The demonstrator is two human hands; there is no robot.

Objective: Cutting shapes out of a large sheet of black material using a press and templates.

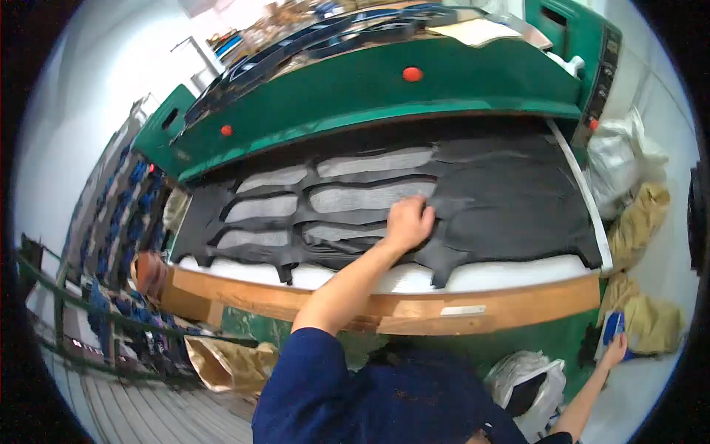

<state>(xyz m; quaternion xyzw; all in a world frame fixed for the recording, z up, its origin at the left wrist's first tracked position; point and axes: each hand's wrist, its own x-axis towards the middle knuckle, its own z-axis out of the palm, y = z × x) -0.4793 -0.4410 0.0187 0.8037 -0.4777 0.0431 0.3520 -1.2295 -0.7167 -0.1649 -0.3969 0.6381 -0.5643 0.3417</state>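
A large black sheet, which looks like leather or a similar material, [510, 214] lies on a white bed, with long cut-out openings on its left half. Pale grey surface [370, 198] shows through these openings. My left hand [408, 225] rests on the sheet at the right end of the openings, thumb apart from the fingers, palm down. Just left of it, a crumpled strip of the black material [340, 250] lies in the lowest opening. Far to the right, my right hand [615, 349] is closed on a blue flat object with pale edges [613, 325], its kind unclear.
A green machine beam [318, 103] with red buttons spans behind the sheet. A wooden ledge [510, 305] runs along the front, bearing a small pale strip [463, 311]. White plastic bags [617, 159] and tan sacks [640, 222] stand at right; another bag [521, 377] sits below.
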